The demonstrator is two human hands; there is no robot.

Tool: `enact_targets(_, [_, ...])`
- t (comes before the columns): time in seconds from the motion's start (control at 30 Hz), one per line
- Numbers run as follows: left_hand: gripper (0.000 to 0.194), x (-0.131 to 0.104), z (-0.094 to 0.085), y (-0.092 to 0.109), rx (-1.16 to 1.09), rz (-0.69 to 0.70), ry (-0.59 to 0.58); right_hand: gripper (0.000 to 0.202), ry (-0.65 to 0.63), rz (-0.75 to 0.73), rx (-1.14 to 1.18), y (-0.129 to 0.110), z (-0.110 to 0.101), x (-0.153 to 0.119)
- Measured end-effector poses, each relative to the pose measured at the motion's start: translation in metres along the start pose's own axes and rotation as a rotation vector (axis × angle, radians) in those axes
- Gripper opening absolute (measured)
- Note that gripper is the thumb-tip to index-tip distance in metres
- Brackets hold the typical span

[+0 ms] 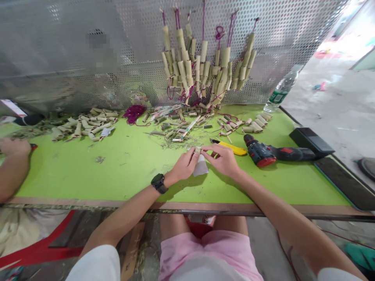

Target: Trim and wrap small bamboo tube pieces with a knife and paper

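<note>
Toward the front edge of the lime-green surface (pixel 88 175), left hand (pixel 185 164) grip closed on short pale bamboo piece (pixel 198 149), right hand (pixel 224 160) grip nearly closed at its end, hold unclear.

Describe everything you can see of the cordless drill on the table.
The cordless drill lies on its side on the green tabletop, to the right of the person's right hand. Its dark body looks like plastic, with a red patch at the rear and another on the handle. The chuck points toward the far side, near the yellow cutter; the handle runs right to a blocky black base, probably the battery. No hand touches it; no bit can be made out.
</note>
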State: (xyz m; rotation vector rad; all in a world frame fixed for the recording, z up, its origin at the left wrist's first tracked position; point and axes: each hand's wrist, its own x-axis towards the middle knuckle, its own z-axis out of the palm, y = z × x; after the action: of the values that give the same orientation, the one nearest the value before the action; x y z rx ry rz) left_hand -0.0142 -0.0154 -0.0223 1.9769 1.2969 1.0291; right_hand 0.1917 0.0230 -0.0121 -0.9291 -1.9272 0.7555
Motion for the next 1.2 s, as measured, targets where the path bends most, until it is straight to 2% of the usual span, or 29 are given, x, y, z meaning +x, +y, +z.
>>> enact_targets(0.2, [0.049,0.001,-0.002,0.003,0.071,0.048,0.006,0.033,-0.018,-0.116,-0.164,0.005,-0.006,-0.001])
enact_targets(0.47, [0.052,0.001,0.000,0.001,0.059,0.057,-0.005,0.035,-0.044,-0.147,-0.315,0.005,-0.004,0.001])
enact_targets(0.67, [0.056,0.002,0.001,0.003,0.058,0.036,0.020,0.032,-0.050,-0.087,-0.161,0.007,-0.002,0.001])
enact_targets(0.77, [0.057,0.003,0.000,0.005,0.049,0.032,0.035,0.031,-0.038,-0.114,-0.069,0.008,-0.001,0.000])
enact_targets(0.87, [0.058,0.003,-0.002,0.005,0.041,0.036,0.025,0.031,-0.054,-0.139,-0.074,0.011,-0.002,0.002])
enact_targets(1.2, [0.057,0.004,0.001,0.000,0.050,0.050,0.016,0.034,-0.218,-0.141,-0.410,0.012,-0.004,0.006])
